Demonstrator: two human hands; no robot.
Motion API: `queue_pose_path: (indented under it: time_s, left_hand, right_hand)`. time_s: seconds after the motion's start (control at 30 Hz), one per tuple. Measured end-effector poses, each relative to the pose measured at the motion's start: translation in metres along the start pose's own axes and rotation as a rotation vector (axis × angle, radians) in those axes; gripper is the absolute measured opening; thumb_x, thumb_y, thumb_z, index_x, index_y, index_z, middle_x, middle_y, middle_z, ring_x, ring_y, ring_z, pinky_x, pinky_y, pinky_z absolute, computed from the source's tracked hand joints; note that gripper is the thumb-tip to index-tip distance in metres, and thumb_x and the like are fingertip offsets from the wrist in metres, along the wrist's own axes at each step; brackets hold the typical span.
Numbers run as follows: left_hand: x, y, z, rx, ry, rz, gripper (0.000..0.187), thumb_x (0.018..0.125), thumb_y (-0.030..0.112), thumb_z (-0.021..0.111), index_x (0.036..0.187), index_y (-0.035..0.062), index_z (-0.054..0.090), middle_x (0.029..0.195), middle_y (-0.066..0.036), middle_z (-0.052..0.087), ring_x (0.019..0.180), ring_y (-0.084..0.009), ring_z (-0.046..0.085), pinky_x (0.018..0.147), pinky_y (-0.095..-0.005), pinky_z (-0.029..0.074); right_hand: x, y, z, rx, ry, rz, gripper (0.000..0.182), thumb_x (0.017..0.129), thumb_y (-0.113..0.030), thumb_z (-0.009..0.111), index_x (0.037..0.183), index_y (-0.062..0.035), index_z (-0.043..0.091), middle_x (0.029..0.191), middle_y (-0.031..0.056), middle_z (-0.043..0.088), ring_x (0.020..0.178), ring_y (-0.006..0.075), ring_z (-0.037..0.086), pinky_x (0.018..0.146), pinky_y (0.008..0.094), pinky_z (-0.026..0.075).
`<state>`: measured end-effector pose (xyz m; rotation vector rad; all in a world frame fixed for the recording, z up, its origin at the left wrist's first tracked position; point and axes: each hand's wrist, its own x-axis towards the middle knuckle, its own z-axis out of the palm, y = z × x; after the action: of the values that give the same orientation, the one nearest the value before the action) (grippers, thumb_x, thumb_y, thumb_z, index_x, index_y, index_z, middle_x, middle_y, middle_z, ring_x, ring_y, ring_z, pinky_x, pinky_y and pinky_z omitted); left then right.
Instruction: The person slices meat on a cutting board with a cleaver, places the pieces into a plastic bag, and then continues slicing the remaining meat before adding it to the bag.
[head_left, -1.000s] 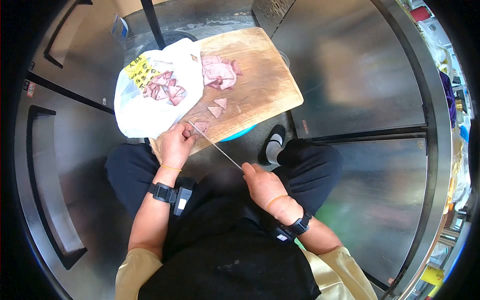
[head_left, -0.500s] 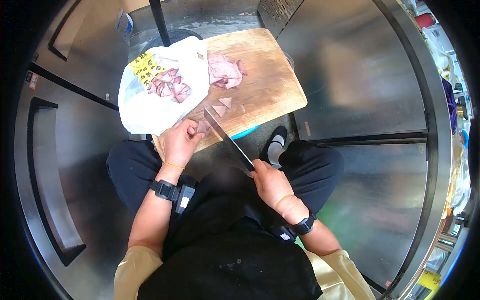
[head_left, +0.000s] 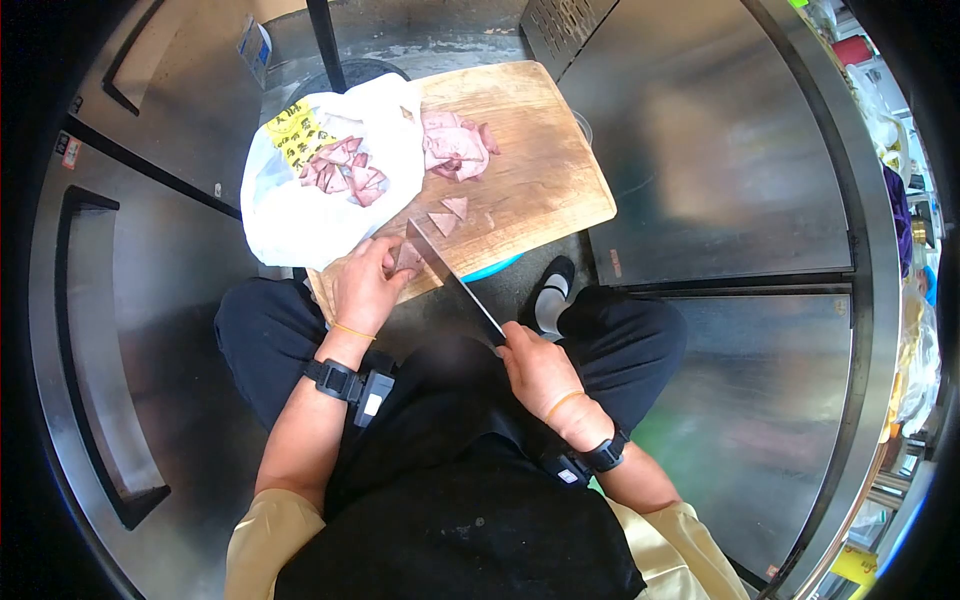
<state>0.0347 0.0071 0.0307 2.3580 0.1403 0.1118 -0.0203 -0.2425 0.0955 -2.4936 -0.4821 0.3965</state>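
Note:
My right hand (head_left: 543, 372) is closed around the handle of a knife (head_left: 455, 280). The blade slants up and left, its tip by a slice of pinkish meat (head_left: 409, 257) near the board's front edge. My left hand (head_left: 368, 282) has curled fingers holding that slice on the wooden cutting board (head_left: 530, 140). Two small triangular meat pieces (head_left: 443, 222) lie just beyond the blade. Farther back is a pile of larger meat slices (head_left: 457, 146). To its left, a white plastic bag (head_left: 290, 225) lies open with several cut meat pieces (head_left: 343, 172) on it.
The board rests above a blue rim (head_left: 492, 268), close over my knees. Stainless steel cabinet doors (head_left: 720, 130) stand on the right, and another steel door with a handle (head_left: 160, 300) on the left. Behind the bag is a dark round container (head_left: 365, 72).
The knife blade has tilted over slightly beside the slice under my left fingers. Both hands stay almost in place, and the whole view has shifted a little.

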Motion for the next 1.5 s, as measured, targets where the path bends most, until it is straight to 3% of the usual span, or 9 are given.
queue_pose_path:
  time_s: [0.1,0.2,0.5,0.6,0.7,1.0,1.3,1.5]
  left_hand:
    - [0.0,-0.001,0.0,0.038,-0.009,0.02,0.039,0.068,0.014,0.081,0.101,0.0088,0.063,0.078,-0.006,0.056,0.068,-0.0237,0.059,0.06,-0.0372,0.048]
    - [0.0,-0.002,0.002,0.027,0.03,0.05,0.041,0.066,0.009,0.083,0.102,0.0053,0.063,0.07,-0.004,0.052,0.061,-0.0184,0.054,0.057,-0.032,0.046]
    - [0.0,0.001,0.001,0.021,0.02,0.012,0.038,0.067,0.01,0.082,0.098,0.0035,0.061,0.071,-0.005,0.053,0.059,-0.0182,0.053,0.056,-0.0312,0.045]
    - [0.0,-0.001,0.002,0.015,0.026,0.018,0.037,0.067,0.009,0.082,0.098,0.0033,0.061,0.07,-0.005,0.053,0.059,-0.0183,0.053,0.055,-0.0314,0.045]
    - [0.001,0.0,0.002,0.03,-0.013,-0.034,0.038,0.067,0.015,0.081,0.097,0.0079,0.06,0.076,-0.006,0.056,0.066,-0.0249,0.059,0.058,-0.0377,0.046]
    - [0.001,-0.002,0.004,0.049,-0.01,-0.018,0.034,0.068,0.016,0.081,0.094,0.0076,0.062,0.074,-0.007,0.058,0.068,-0.0283,0.06,0.059,-0.0401,0.046]
    - [0.002,-0.003,0.007,-0.012,-0.065,-0.054,0.035,0.067,0.02,0.081,0.09,0.0071,0.059,0.077,-0.008,0.057,0.069,-0.0285,0.06,0.059,-0.0403,0.046]
    - [-0.001,0.015,0.004,0.124,0.005,-0.049,0.034,0.07,0.018,0.078,0.095,0.0088,0.057,0.089,-0.007,0.057,0.077,-0.0293,0.061,0.063,-0.0411,0.047]
  right_hand:
    - [0.001,-0.004,0.0,0.031,-0.038,0.034,0.015,0.089,-0.01,0.056,0.1,-0.0046,0.046,0.09,0.0207,0.058,0.083,0.0442,0.058,0.068,0.0516,0.047]
    - [0.003,-0.006,0.0,0.012,-0.05,0.037,0.016,0.09,-0.011,0.056,0.101,-0.0051,0.047,0.091,0.0203,0.059,0.083,0.0439,0.059,0.067,0.0516,0.048]
    - [0.003,-0.005,0.003,-0.055,-0.031,-0.002,0.014,0.091,-0.014,0.055,0.1,-0.0079,0.046,0.089,0.0179,0.06,0.076,0.0416,0.062,0.063,0.0509,0.051]
    - [0.004,-0.008,0.002,-0.029,-0.074,0.055,0.014,0.09,-0.011,0.055,0.1,-0.0056,0.045,0.09,0.0199,0.059,0.081,0.0438,0.059,0.067,0.052,0.048]
    - [0.005,-0.011,0.005,-0.091,-0.109,0.078,0.015,0.09,-0.008,0.052,0.103,-0.0066,0.046,0.092,0.0198,0.061,0.079,0.0425,0.063,0.066,0.0508,0.053]
    - [0.013,-0.022,0.009,-0.19,-0.225,0.122,0.022,0.086,-0.001,0.048,0.108,-0.0028,0.042,0.093,0.0233,0.061,0.079,0.0433,0.065,0.066,0.0502,0.054]
    - [0.045,-0.024,0.011,-0.216,-0.23,0.113,0.022,0.086,-0.003,0.051,0.106,-0.0034,0.042,0.092,0.0243,0.062,0.08,0.0431,0.065,0.068,0.0504,0.054]
    - [0.024,-0.003,0.011,-0.034,-0.063,0.127,0.017,0.092,-0.011,0.052,0.103,-0.0036,0.041,0.096,0.0247,0.062,0.085,0.0466,0.06,0.072,0.0542,0.048]
